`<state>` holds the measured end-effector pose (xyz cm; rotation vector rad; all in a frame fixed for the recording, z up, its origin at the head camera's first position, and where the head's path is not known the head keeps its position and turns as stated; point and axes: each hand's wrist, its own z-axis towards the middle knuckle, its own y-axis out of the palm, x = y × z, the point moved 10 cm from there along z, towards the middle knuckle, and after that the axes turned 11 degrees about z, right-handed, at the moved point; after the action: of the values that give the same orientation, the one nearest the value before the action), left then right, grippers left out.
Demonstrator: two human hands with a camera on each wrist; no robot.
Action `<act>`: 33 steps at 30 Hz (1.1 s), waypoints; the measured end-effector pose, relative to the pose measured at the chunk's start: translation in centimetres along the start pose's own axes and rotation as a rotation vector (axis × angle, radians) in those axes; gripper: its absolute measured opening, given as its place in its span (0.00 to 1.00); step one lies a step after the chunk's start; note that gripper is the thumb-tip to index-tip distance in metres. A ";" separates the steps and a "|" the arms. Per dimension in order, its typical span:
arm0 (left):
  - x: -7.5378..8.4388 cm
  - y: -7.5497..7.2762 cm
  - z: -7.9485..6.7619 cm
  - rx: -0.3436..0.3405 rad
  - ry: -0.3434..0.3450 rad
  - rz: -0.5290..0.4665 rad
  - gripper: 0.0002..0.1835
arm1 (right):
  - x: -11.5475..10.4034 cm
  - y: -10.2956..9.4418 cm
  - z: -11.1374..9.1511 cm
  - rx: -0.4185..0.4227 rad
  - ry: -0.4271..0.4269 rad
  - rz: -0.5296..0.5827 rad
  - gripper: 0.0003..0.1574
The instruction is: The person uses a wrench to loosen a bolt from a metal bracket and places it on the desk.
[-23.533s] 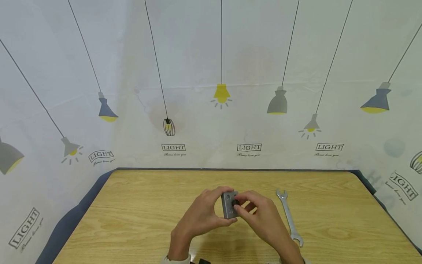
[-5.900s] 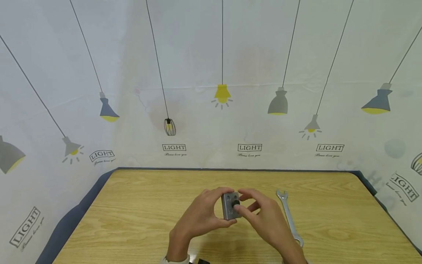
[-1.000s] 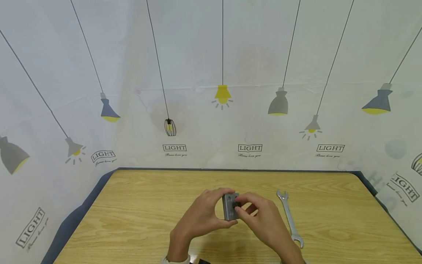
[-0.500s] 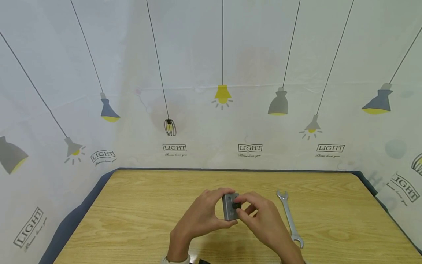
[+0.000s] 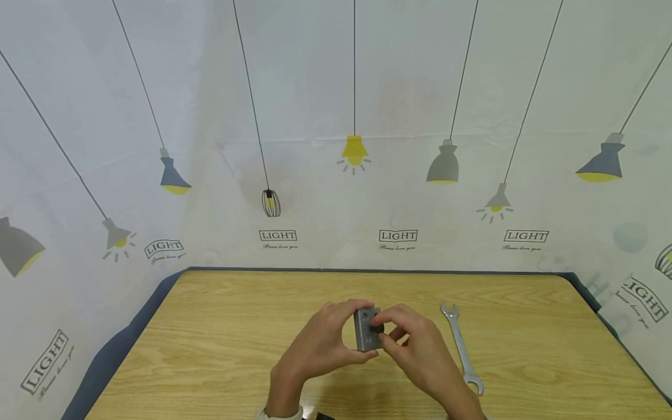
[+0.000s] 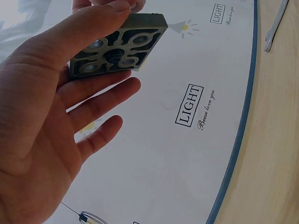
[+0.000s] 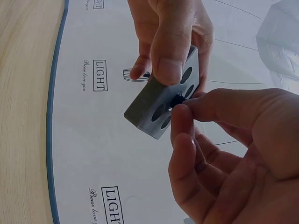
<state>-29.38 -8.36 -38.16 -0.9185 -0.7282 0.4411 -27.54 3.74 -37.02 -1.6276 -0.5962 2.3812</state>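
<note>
My left hand holds a square grey metal plate by its edges, thumb on one side and fingers on the other. Several round holes pierce its face. A black bolt sticks out from the middle of that face. My right hand pinches the bolt's head between thumb and index finger; in the right wrist view these fingertips partly hide the bolt. The left wrist view shows the plate's ribbed back, with dark threads in the central hole.
A double open-ended wrench lies on the wooden table to the right of my hands. Behind the table hangs a white cloth printed with lamps. A small black object shows at the bottom edge.
My right fingertips have shifted round the bolt's head over the last second, the index finger a little to the left. At 5.9 s ago that finger was off the bolt. The plate stays nearly still.
</note>
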 end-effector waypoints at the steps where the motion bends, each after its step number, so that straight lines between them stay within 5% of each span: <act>1: 0.0 0.0 0.0 -0.002 -0.002 0.001 0.37 | 0.0 0.0 0.0 -0.002 0.000 0.000 0.18; 13: 0.0 -0.1 0.0 0.005 0.005 0.018 0.38 | 0.0 0.0 -0.1 -0.003 -0.004 0.031 0.19; 20: -0.1 -0.1 0.0 -0.011 -0.018 0.012 0.38 | 1.4 -0.4 0.0 0.054 0.181 0.053 0.23; 27: -0.2 0.2 0.1 -0.030 -0.029 0.000 0.38 | 1.8 -0.4 0.1 0.054 0.219 0.047 0.10; 33: -0.2 0.2 0.0 -0.027 -0.027 -0.007 0.38 | 1.8 -0.3 0.1 0.037 0.204 0.036 0.08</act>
<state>-29.54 -8.33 -38.37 -0.9369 -0.7634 0.4393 -28.30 4.61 -38.36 -1.8493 -0.4866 2.1984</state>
